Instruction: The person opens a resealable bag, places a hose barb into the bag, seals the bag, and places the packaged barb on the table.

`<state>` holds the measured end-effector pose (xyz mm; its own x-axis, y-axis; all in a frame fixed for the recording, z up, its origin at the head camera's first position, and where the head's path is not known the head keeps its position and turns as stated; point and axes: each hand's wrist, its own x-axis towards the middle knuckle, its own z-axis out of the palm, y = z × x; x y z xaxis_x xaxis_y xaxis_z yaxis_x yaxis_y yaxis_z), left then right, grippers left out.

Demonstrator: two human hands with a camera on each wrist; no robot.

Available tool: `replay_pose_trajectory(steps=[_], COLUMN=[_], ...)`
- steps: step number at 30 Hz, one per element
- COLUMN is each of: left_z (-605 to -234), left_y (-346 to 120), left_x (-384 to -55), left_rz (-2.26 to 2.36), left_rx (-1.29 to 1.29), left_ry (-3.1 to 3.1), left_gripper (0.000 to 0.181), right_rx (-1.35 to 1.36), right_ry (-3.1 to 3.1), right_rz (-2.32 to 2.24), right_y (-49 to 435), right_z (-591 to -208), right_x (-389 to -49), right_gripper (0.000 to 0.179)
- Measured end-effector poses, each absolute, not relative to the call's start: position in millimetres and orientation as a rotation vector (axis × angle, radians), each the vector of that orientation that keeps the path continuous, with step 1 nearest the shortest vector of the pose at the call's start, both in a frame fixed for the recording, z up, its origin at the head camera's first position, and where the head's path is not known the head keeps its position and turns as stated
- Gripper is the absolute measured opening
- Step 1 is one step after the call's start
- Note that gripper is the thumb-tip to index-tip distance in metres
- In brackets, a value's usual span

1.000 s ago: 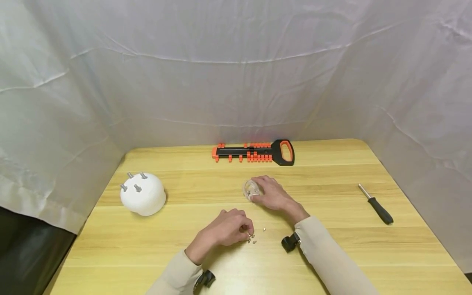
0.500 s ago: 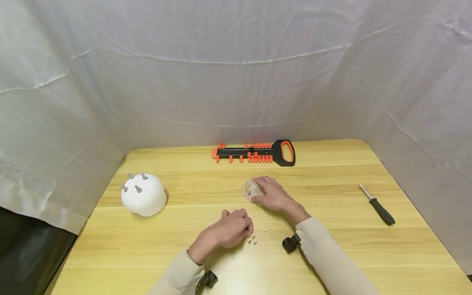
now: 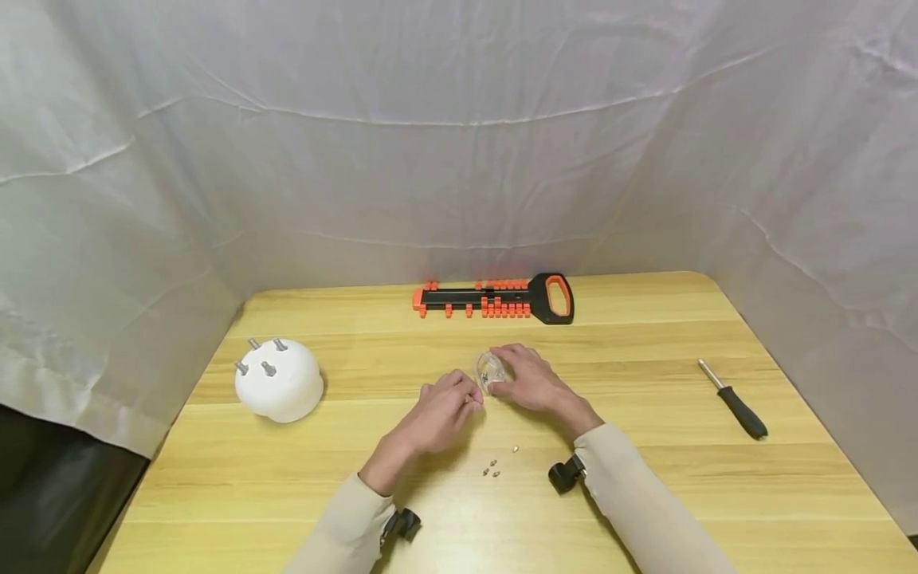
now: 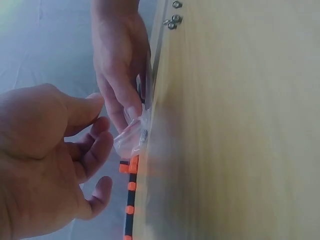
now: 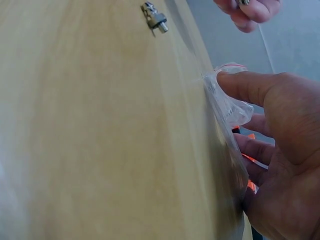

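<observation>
My right hand (image 3: 534,381) holds a clear plastic bag (image 3: 484,368), its thumb on the near side and its fingers behind. A red line runs along the bag's edge (image 5: 232,95) in the right wrist view, and a few small metal pieces show inside in the head view. My left hand (image 3: 439,414) is just left of the bag, pinching a small metal piece (image 5: 243,2) between thumb and fingers. Several small metal screws with hex collars (image 3: 492,463) lie on the table, nearer the body than both hands. One of them (image 5: 155,18) shows close up in the right wrist view.
A black rack with orange clips (image 3: 495,298) lies at the table's back. At the left sits a rounded white object (image 3: 283,391) with several metal pegs on top. A black-handled screwdriver (image 3: 735,402) lies at the right. Grey fabric (image 3: 459,175) encloses the wooden table (image 3: 610,510).
My left hand has lifted off the loose screws and moved forward to the bag, carrying one small metal piece. The right hand has stayed on the bag.
</observation>
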<state>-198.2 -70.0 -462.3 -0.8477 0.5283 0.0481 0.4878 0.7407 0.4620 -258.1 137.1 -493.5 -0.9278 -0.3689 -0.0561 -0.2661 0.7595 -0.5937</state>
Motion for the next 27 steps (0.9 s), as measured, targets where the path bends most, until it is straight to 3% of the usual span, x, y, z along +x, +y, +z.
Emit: replay_pose_trajectory(steps=[27], left_z=[-466.9], left_y=[-46.6], left_x=[-246.1], left_rz=[0.869], left_rx=[0.537], left_ry=[2.859], left_gripper=[0.013], right_rx=[-0.524], right_ry=[2.763], right_rz=[-0.854], right_y=[136.8], right_z=[-481.8], right_x=[-258.7], right_gripper=[0.071])
